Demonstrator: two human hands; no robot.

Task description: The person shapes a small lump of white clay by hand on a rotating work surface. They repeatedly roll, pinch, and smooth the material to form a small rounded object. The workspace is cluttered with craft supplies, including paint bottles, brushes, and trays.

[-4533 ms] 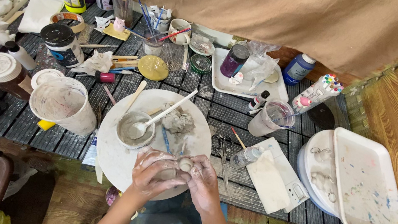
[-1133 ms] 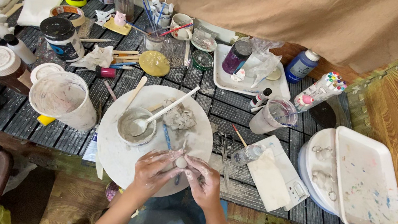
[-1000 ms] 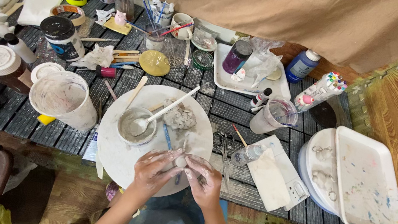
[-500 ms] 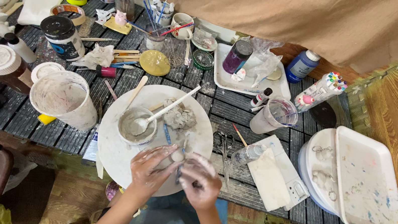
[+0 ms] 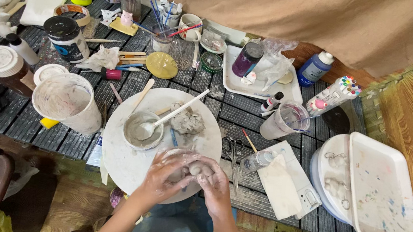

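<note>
I see dark slatted table (image 5: 210,87), cluttered with paint pots and brushes. On it round white board (image 5: 123,153); small bowl (image 5: 144,130) with white spoon (image 5: 175,112) sits upon board, grey clay lump (image 5: 187,122) just beside bowl. At near edge of board, small clay piece (image 5: 195,168) lies between my hands. Left hand (image 5: 168,174) cupped around piece from left, right hand (image 5: 216,185) pinching it from right, fingers curled, both touching clay. Neither hand nearer. Long axis: cannot tell, piece mostly covered.
</note>
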